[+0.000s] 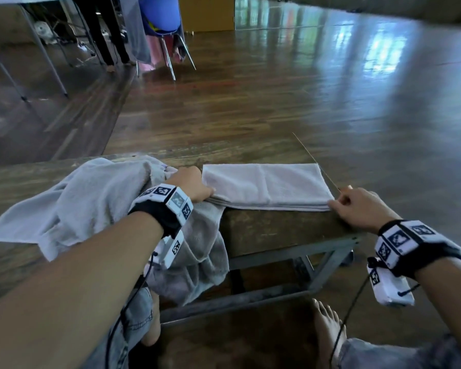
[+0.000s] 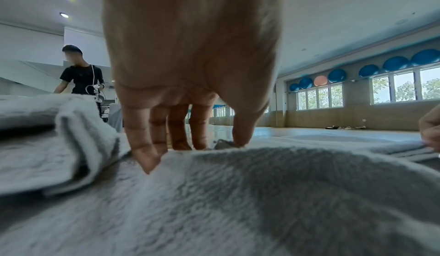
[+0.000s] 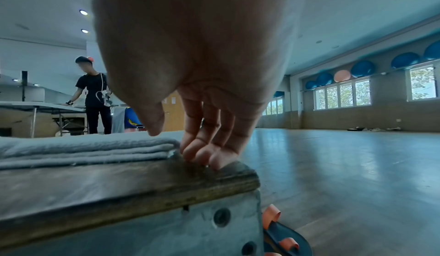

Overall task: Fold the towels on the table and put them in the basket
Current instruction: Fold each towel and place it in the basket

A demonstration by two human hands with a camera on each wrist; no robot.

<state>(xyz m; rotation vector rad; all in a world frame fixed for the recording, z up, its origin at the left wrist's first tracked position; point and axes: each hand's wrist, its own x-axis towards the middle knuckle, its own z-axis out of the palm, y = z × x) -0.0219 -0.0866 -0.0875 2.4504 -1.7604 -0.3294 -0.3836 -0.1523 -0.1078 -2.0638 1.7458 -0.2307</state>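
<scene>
The folded towel (image 1: 266, 186) sat mid-frame in the head view, on the table's (image 1: 277, 230) near edge, a flat rectangle of several layers. The left hand (image 1: 190, 186) was at its left end, thumb on top and fingers (image 2: 142, 147) spread and pointing down into the cloth, so more pressing than clamping. The right hand (image 1: 357, 206) was at the lower right corner, thumb over the top layer and fingertips (image 3: 197, 153) bunched against the edge and table; it looked like a pinch starting.

Handling-wise I'd guess light, soft terry, floppy, not slippery or fragile. Lifted by one corner it would probably flop open, so take both short ends or slide a palm under.

Count: one folded towel, plus a crumpled pile (image 1: 91, 201) at lower left. Looked like two in there, couldn't say for sure. No basket in any view.
</scene>
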